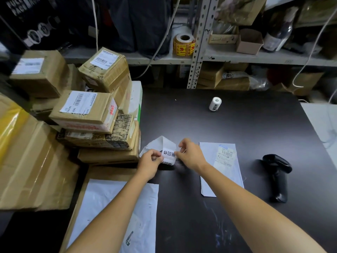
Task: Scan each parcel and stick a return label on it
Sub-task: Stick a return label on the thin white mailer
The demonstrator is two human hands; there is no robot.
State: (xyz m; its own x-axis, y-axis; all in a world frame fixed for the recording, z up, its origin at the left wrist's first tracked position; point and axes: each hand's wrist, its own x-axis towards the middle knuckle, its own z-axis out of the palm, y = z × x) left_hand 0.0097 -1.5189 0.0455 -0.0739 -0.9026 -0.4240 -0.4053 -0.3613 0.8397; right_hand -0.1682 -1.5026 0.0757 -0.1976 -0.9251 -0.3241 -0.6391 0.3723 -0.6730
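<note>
A strip of white return labels (168, 152) with black printed characters is held over the black table, its backing paper curling up to the left. My left hand (150, 162) pinches the strip's left edge. My right hand (189, 154) pinches a label at its right edge. A white mailer parcel (221, 168) with a barcode label lies flat just right of my right hand. The black handheld scanner (278, 177) lies on the table further right. A small label roll (215, 104) lies on its side at the far middle of the table.
Stacked cardboard parcels (87, 110) fill the left side. A flat white mailer (116, 214) lies near the front on a cardboard sheet. Metal shelving (198, 57) behind holds a yellow sticker roll (183, 45), boxes and a bottle. Cables hang down over the shelves.
</note>
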